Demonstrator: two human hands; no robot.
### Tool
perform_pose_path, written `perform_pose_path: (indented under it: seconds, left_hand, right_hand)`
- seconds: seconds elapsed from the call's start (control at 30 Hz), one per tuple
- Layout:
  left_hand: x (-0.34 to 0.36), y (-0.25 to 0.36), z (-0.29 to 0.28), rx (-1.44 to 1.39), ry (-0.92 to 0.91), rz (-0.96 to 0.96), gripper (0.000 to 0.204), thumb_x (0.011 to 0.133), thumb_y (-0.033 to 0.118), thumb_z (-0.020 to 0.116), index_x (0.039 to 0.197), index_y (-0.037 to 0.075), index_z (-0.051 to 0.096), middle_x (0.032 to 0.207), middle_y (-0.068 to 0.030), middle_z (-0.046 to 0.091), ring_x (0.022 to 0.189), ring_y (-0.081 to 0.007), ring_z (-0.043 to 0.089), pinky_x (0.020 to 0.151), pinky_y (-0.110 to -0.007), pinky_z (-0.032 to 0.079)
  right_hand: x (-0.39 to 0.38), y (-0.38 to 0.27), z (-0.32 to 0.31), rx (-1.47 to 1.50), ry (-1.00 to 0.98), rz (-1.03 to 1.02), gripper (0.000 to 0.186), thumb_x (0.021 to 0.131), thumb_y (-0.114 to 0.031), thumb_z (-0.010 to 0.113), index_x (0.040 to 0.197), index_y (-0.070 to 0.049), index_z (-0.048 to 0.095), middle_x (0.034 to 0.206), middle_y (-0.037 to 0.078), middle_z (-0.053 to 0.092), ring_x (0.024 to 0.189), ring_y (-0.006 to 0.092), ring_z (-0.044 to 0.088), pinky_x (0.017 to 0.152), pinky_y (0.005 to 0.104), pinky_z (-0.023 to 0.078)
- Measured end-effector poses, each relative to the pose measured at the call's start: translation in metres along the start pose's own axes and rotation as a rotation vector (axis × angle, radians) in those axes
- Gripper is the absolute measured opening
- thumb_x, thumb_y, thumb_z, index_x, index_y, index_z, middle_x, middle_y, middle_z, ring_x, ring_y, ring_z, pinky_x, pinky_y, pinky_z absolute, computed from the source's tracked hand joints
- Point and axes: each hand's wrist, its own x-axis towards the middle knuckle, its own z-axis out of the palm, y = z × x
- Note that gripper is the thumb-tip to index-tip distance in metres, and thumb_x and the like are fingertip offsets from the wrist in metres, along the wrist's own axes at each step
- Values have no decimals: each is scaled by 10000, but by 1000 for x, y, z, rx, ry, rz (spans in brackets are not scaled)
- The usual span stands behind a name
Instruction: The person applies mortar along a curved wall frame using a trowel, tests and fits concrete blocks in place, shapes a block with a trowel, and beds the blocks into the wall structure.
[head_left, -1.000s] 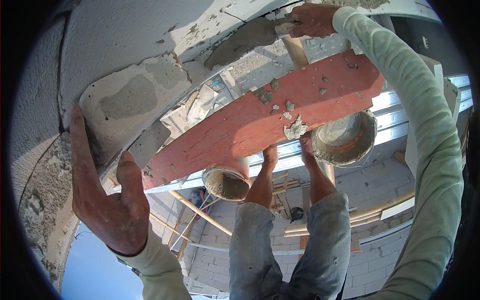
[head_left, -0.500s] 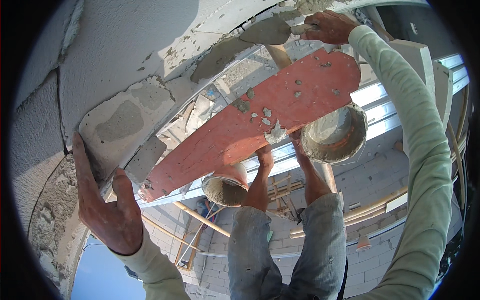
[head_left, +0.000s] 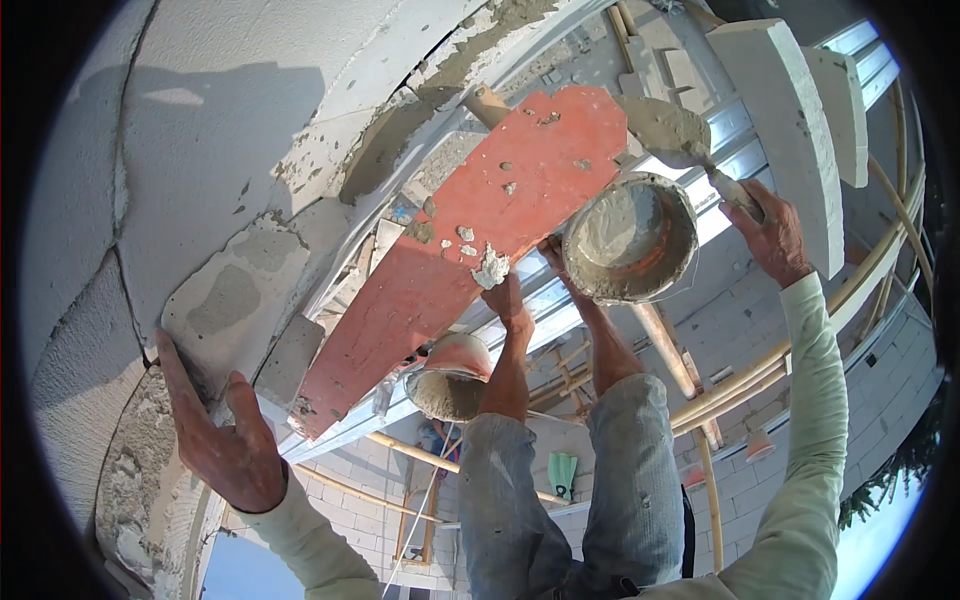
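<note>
A: While the camera looks straight down past the knees, where does the left hand (head_left: 222, 440) sit?

B: Flat against the pale block wall (head_left: 200, 170), fingers spread and unclenched, gripping nothing. The fingertips press the lower edge of a grey mortar-smeared block face (head_left: 232, 300).

A: And the right hand (head_left: 768, 232)?

B: Fingers clenched around the handle of a trowel (head_left: 672, 135). The blade carries a lump of wet grey mortar and hangs just above the rim of the mortar bucket (head_left: 630, 238), at its upper right side.

A: Where does that bucket stand?

B: Beside the person's right foot (head_left: 552, 256), near the upper end of the red plank (head_left: 470, 250). It holds grey mortar.

A: Anything else underfoot?

B: Both bare feet are at the plank's edge. Crumbs of dried mortar dot the red surface. A second, smaller bucket (head_left: 448, 378) sits lower, beside the left shin; I can't tell whether it hangs or rests on something. Bamboo poles (head_left: 700, 380) and metal rails cross beneath. A loose white block (head_left: 790, 130) shows at upper right.
</note>
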Motion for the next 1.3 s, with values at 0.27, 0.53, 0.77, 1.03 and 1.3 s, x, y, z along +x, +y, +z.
perform_pose_path:
  seconds: [0.27,0.53,0.77,1.03,1.3]
  left_hand:
    - [-1,-2,-1,10,-39,-38,618,821,135,537,1413,10,410,1372,-236,495,1225,-401,519,1029,-437,405]
    - [0,-8,-2,9,-4,54,617,810,68,536,1406,-14,397,1381,-238,484,1249,-404,496,1032,-430,410]
    - [2,-6,-1,-1,-11,64,635,795,41,542,1410,-16,392,1381,-235,485,1252,-384,501,1041,-412,406]
    - [2,-6,-3,18,-7,63,644,788,27,548,1410,-22,388,1378,-236,488,1239,-386,515,1024,-416,429]
    - [2,-6,-1,-22,-1,65,661,770,49,546,1399,-44,362,1387,-252,465,1237,-429,500,1016,-457,455]
  right_hand:
    - [-96,41,109,-364,-61,111,290,844,-278,656,1026,-62,591,890,131,629,800,343,652,692,463,520]
    - [-62,36,206,-238,-183,300,418,869,-337,588,1142,-25,534,1017,217,637,912,389,651,777,485,523]
    - [-86,87,158,-24,-242,214,404,827,-416,642,1085,-107,660,890,174,697,861,357,671,776,460,519]
    - [-81,102,99,112,-268,108,331,762,-334,739,966,-75,703,787,129,691,714,277,670,695,375,513]
    - [-1,58,-16,105,-186,61,361,777,-322,727,939,-2,681,689,93,613,624,165,535,640,341,447]
